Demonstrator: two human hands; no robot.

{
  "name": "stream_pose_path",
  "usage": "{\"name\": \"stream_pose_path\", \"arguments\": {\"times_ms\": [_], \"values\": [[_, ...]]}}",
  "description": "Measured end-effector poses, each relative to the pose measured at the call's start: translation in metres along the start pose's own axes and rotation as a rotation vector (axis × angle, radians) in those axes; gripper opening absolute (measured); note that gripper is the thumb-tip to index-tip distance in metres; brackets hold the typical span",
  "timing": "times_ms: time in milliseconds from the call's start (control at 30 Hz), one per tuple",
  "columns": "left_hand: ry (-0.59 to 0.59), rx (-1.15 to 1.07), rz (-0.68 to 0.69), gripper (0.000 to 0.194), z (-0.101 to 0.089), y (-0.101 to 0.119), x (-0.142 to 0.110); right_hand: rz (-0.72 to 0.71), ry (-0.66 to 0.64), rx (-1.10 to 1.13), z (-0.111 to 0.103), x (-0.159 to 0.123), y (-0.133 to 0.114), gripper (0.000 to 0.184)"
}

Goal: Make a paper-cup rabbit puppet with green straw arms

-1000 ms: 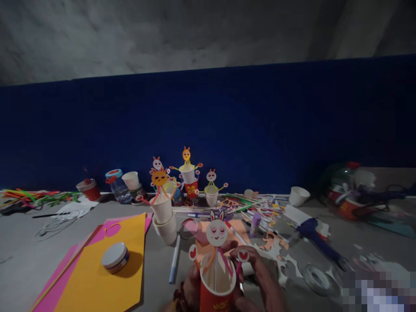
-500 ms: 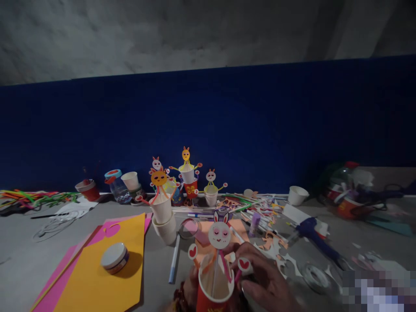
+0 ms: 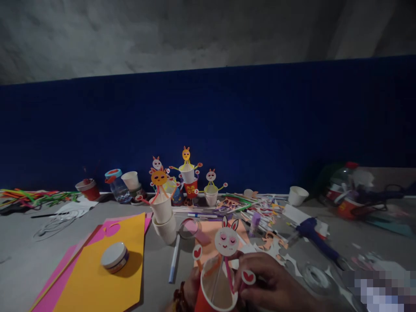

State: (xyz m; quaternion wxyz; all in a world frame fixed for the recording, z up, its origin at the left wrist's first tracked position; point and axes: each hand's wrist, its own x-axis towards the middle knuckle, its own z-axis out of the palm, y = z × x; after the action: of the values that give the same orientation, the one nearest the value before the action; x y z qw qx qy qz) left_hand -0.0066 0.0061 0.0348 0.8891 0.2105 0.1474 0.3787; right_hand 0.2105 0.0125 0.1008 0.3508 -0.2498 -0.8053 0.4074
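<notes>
A red paper cup [image 3: 199,303] with a white rim stands low in the middle of the view. My left hand [image 3: 191,288], with a beaded bracelet at the wrist, is closed round its left side; part of that hand is hidden by the cup. A white paper bunny face [image 3: 226,242] on a thin stick rises out of the cup. Its orange arm and pink pipe cleaner arm [image 3: 228,271] each end in a white disc with a red heart [image 3: 248,277]. At the right rim, my right hand [image 3: 263,277] pinches the pink arm beside the heart disc.
Stacked white cups [image 3: 164,225] with an orange animal face stand left of centre, similar cup figures behind. Orange card [image 3: 97,277] bears a white-lidded jar [image 3: 115,257]. A marker [image 3: 174,260], glue stick [image 3: 255,223], blue glue gun [image 3: 313,236], tape roll [image 3: 315,277] and paper scraps surround the hands.
The bunny face and cup have shifted slightly right and down, and the face tilts a little more. My right fingers have closed in on the pink arm at the rim.
</notes>
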Motion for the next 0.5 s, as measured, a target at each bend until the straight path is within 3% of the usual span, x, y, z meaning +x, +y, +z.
{"name": "stream_pose_path", "arguments": {"times_ms": [333,500], "values": [[-0.029,0.069,0.07,0.035,0.0,-0.016,0.014,-0.019,0.048,-0.086,0.005,-0.001,0.01,0.042],[-0.04,0.108,0.128,0.034,0.005,-0.012,0.019,-0.041,0.063,-0.099,-0.001,-0.002,0.011,0.039]]}}
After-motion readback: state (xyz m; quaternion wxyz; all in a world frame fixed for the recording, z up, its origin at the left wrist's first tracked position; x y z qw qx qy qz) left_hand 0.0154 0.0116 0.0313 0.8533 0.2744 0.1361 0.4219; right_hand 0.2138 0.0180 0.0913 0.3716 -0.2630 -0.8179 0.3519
